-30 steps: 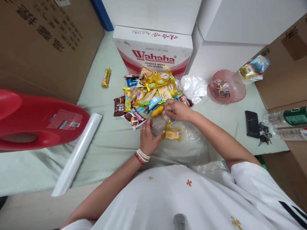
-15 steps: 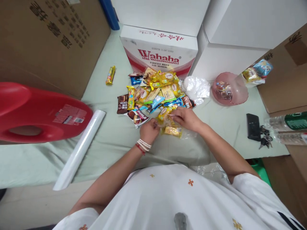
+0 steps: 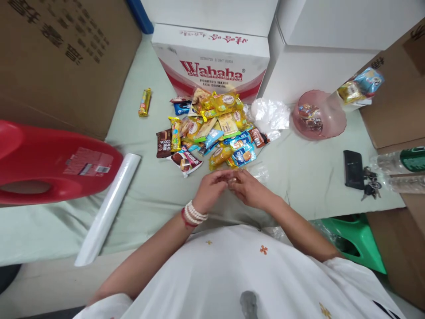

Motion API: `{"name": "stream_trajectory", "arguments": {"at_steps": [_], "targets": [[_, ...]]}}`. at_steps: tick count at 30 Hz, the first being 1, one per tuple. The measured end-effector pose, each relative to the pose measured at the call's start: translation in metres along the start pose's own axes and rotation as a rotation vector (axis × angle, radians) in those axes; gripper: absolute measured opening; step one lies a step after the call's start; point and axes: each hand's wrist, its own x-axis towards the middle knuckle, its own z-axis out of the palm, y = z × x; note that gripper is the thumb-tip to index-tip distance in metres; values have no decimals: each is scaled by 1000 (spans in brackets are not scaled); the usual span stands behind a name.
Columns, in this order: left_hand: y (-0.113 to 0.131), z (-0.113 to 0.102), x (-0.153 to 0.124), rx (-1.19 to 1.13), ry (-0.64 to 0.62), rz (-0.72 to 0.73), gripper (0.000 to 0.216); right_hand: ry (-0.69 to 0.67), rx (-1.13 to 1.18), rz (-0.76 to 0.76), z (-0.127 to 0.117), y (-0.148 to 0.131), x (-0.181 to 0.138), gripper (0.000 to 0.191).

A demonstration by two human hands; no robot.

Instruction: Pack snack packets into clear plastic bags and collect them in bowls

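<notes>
My left hand (image 3: 208,191), with bead bracelets at the wrist, and my right hand (image 3: 248,188) meet fingertip to fingertip over the pale green cloth (image 3: 159,186). Both are closed in a pinch on a crumpled clear bag (image 3: 232,179), which my fingers mostly hide. A wisp of clear plastic (image 3: 262,170) lies beside my right hand. Just beyond the hands lies a pile of wrapped snacks (image 3: 212,128) in yellow, blue and brown packets.
A Wahaha carton (image 3: 212,66) stands behind the pile, with crumpled white plastic (image 3: 268,115) and a pink bowl (image 3: 318,116) to its right. Left: a red jug (image 3: 49,164), a film roll (image 3: 108,208), a stray snack (image 3: 145,102). Right: phone (image 3: 352,169), keys (image 3: 370,187), bottles (image 3: 401,161), green stool (image 3: 358,239).
My hands have drawn back from the snack pile toward me and closed together. The yellow packet in the clear bag that lay under them no longer shows.
</notes>
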Motion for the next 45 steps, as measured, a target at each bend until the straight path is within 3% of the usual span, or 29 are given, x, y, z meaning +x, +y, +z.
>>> {"name": "stream_trajectory", "arguments": {"at_steps": [3,5,8,10,12,14,17,20,24,27,30,33,35,41,45], "targets": [[-7,17,15,273,4,162,35,136,194,25,-7,6,-15,29],[-12,24,20,487,9,272,32,348,208,208,-6,12,-27,29],[-15,31,16,782,19,366,29,587,-12,561,3,22,-40,37],[-14,33,9,928,30,398,28,554,-129,640,10,26,-47,40],[-15,35,3,1022,50,438,27,489,-146,618,13,26,-54,25],[-16,35,0,1063,93,480,26,458,-98,591,8,24,-59,12],[-19,35,-2,1065,115,536,26,387,59,659,-11,19,-57,13],[-23,38,-2,1083,55,573,30,348,181,726,-25,13,-32,15],[-27,41,-3,1143,-24,620,29,323,178,671,-17,7,26,10],[-28,31,-9,1058,-66,639,27,217,102,613,-2,8,55,16],[-28,10,-15,792,-20,619,37,223,31,546,10,8,59,27],[-28,-8,-12,573,216,400,32,254,14,429,17,-1,47,35],[-29,-13,-5,503,280,239,24,246,-36,360,19,-12,38,42],[-26,-4,6,151,116,50,27,89,-263,331,22,-36,24,66],[-15,2,-5,107,47,61,32,131,-318,404,33,-26,25,48]]}}
